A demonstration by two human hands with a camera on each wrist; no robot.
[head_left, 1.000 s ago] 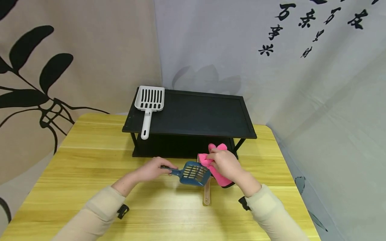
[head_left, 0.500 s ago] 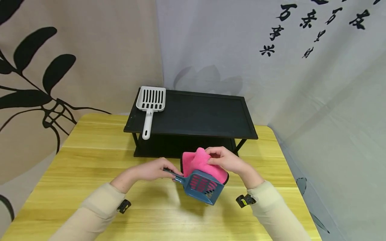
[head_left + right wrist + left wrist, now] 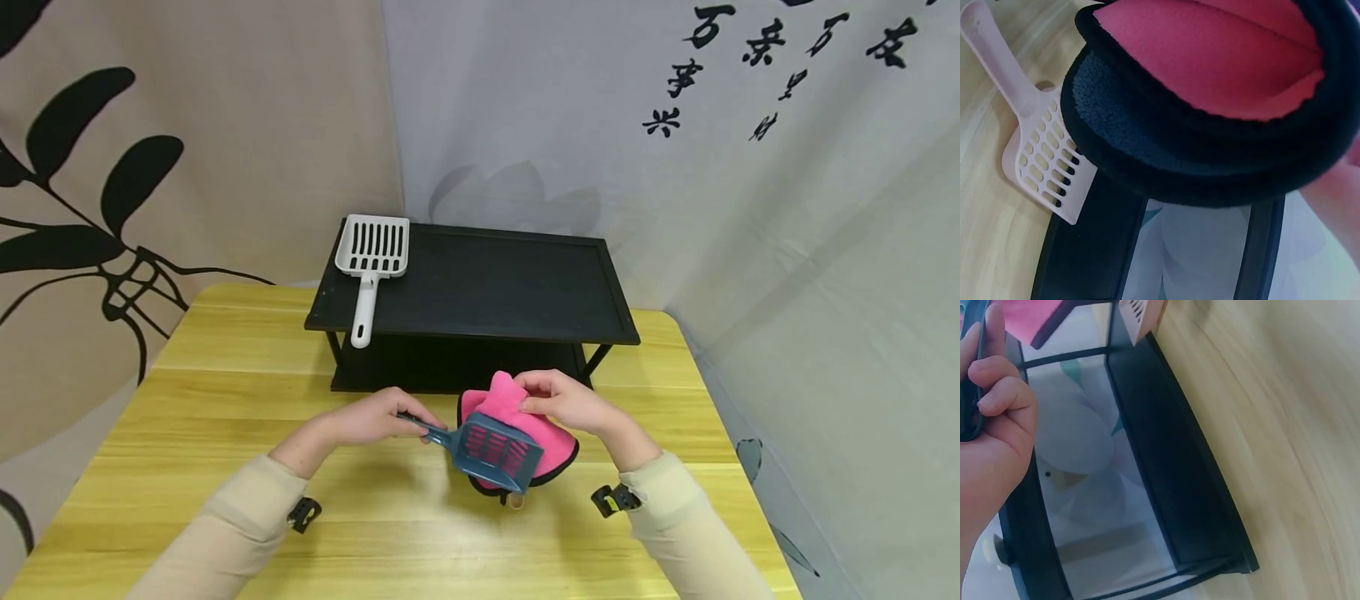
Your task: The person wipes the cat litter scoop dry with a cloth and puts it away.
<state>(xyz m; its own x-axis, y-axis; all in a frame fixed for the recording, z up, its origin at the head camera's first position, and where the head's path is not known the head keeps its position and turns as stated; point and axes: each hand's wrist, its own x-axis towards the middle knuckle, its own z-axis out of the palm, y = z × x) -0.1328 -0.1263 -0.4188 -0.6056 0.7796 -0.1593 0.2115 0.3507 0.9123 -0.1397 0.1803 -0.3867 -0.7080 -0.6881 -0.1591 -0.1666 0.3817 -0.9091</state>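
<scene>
A blue slotted litter scoop is held above the table, my left hand gripping the end of its handle. The scoop's head tilts down to the right. Against its slotted underside lies a pink cloth with black edging, which my right hand pinches near the top between thumb and fingers. Seen from the right wrist, the cloth has a dark, fuzzy other face. Beneath them a pale pink litter scoop lies at the front of the rack. In the head view only its handle tip shows.
Behind the hands stands a black two-tier rack. On its top left lies a white litter scoop, handle toward me. The wooden table reaches to patterned cloth backdrops behind and at the sides.
The cloth has gone from the scoop's right side to beneath and behind its head. The blue scoop has tilted and dipped, then risen slightly. The pale pink scoop's handle has become mostly covered.
</scene>
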